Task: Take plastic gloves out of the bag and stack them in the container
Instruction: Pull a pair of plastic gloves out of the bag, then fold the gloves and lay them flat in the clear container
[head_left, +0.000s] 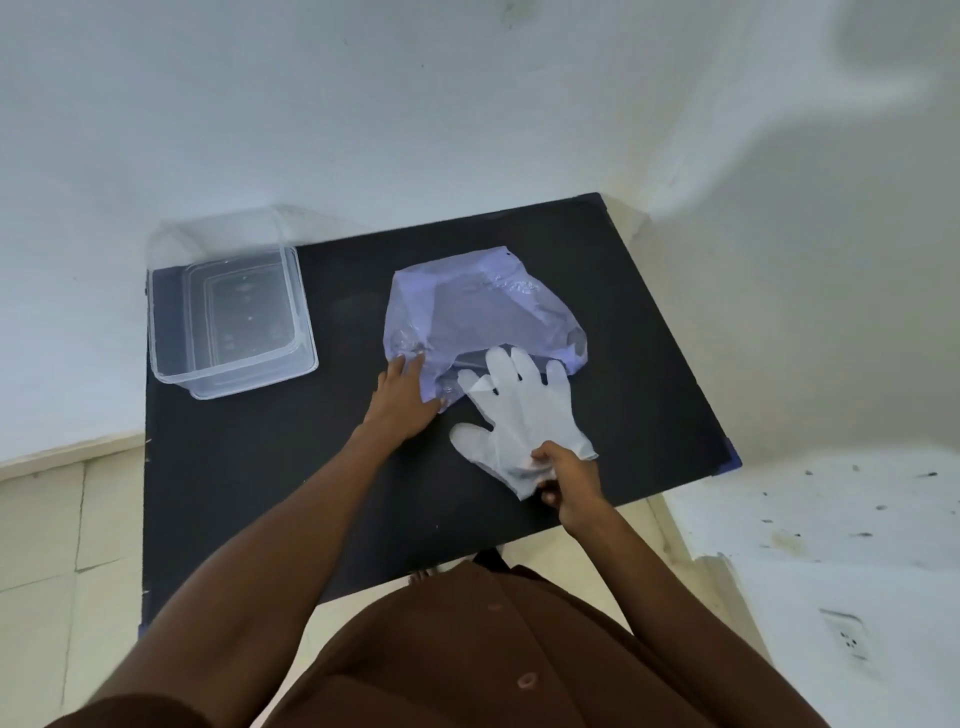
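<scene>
A pale purple plastic bag (478, 312) lies on the black table (291, 467), its mouth facing me. My left hand (402, 397) presses flat on the bag's near left corner. A clear plastic glove (519, 410) lies spread on the table, its fingers reaching into the bag's mouth. My right hand (569, 483) pinches the glove's cuff. The clear plastic container (228, 312) stands open at the table's far left corner, with nothing inside that I can see.
White walls close in behind and to the right of the table. A white ledge (831, 514) with dark specks sits to the right. Tiled floor (47, 545) shows at the left.
</scene>
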